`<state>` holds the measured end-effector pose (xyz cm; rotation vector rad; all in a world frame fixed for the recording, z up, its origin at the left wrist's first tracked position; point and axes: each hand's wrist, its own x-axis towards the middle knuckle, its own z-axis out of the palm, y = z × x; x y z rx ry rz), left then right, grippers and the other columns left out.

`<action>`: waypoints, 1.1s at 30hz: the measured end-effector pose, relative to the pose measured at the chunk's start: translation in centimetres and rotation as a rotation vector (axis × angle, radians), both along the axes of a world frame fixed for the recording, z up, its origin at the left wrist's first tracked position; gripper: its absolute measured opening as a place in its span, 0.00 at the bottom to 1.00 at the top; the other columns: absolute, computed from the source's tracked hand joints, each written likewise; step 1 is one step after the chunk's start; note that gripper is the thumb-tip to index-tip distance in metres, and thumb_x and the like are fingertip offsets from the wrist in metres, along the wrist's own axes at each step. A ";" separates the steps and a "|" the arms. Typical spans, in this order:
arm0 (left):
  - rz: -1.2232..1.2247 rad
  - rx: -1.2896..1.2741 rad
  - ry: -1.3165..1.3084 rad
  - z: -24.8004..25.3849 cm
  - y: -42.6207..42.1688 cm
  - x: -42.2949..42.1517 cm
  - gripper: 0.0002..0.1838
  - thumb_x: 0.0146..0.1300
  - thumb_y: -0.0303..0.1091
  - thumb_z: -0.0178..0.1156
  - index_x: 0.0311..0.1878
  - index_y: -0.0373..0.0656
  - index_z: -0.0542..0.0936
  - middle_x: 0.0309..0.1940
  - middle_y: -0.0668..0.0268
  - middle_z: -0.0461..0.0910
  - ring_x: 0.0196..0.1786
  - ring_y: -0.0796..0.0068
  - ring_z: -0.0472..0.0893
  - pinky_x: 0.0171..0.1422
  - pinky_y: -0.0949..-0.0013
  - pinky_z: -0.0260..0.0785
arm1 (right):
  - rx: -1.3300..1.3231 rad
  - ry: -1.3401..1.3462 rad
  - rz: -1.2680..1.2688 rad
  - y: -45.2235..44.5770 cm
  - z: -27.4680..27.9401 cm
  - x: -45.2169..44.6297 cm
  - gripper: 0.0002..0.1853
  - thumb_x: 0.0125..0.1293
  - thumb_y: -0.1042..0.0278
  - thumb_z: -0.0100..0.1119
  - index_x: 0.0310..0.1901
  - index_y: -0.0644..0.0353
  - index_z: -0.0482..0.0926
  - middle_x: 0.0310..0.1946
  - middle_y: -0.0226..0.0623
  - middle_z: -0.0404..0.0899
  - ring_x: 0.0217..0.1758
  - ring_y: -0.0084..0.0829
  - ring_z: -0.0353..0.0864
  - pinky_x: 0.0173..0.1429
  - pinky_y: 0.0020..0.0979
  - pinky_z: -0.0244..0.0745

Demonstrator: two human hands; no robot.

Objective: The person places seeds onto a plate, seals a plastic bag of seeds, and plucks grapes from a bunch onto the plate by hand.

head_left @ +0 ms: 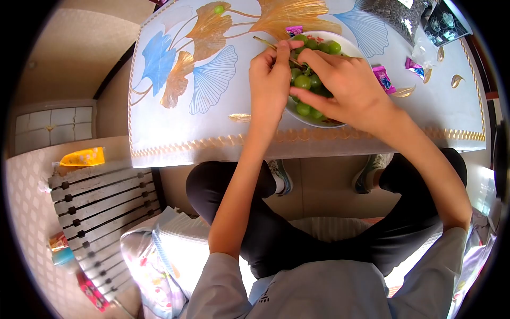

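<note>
A bunch of green grapes [303, 82] lies in a white plate [353, 49] near the front edge of the table. My left hand [270, 77] is closed at the plate's left side, pinching the grape stem [264, 41], whose end pokes out past the fingers. From the right, my right hand [355, 87] reaches over the plate. Its thumb and fingers curl around grapes in the bunch, and the palm hides part of the fruit.
Small purple wrapped sweets [383, 80] lie right of the plate. A bag of dark seeds [398, 18] and a black box [446, 25] stand at the back right. One loose grape [219, 9] sits far back. Left of the table is a slatted radiator [101, 212] with a yellow packet [82, 157].
</note>
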<state>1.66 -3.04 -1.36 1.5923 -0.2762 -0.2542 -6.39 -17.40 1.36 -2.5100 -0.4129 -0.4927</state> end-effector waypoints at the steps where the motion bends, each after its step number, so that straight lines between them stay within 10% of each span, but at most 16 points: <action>1: -0.027 -0.009 0.021 0.1 0.2 0.1 0.19 0.79 0.39 0.50 0.45 0.36 0.87 0.17 0.79 0.65 0.23 0.89 0.61 0.28 0.76 0.54 | -0.034 0.045 -0.018 0.0 0.2 -0.1 0.19 0.64 0.64 0.68 0.53 0.59 0.74 0.37 0.49 0.82 0.39 0.55 0.82 0.42 0.46 0.77; 11: 0.001 0.022 0.031 0.1 0.2 -0.3 0.19 0.79 0.39 0.50 0.43 0.36 0.87 0.17 0.81 0.63 0.23 0.90 0.57 0.27 0.76 0.48 | 0.646 0.248 -0.022 -1.7 -2.0 2.0 0.18 0.78 0.54 0.49 0.52 0.61 0.79 0.34 0.43 0.81 0.35 0.39 0.80 0.42 0.34 0.73; 13: -0.070 0.050 0.082 0.2 0.8 0.1 0.18 0.77 0.42 0.52 0.50 0.39 0.86 0.30 0.72 0.77 0.34 0.84 0.72 0.43 0.75 0.64 | 1.003 0.395 -0.225 -1.5 -2.5 2.5 0.23 0.77 0.50 0.49 0.56 0.63 0.80 0.33 0.37 0.82 0.35 0.35 0.81 0.40 0.33 0.74; 23: -0.154 0.120 0.245 1.2 1.5 0.9 0.18 0.75 0.44 0.55 0.55 0.42 0.85 0.46 0.68 0.85 0.54 0.80 0.79 0.63 0.72 0.66 | 0.123 0.000 0.041 -0.9 -0.4 0.9 0.23 0.64 0.47 0.66 0.52 0.53 0.73 0.37 0.45 0.82 0.36 0.47 0.82 0.41 0.41 0.75; 33: -0.158 0.109 0.247 2.1 1.4 0.3 0.26 0.70 0.53 0.60 0.60 0.42 0.82 0.53 0.66 0.83 0.57 0.76 0.79 0.65 0.66 0.66 | 0.141 0.041 -0.066 -0.2 -1.3 1.7 0.22 0.73 0.46 0.54 0.48 0.59 0.79 0.33 0.50 0.83 0.40 0.50 0.84 0.45 0.42 0.78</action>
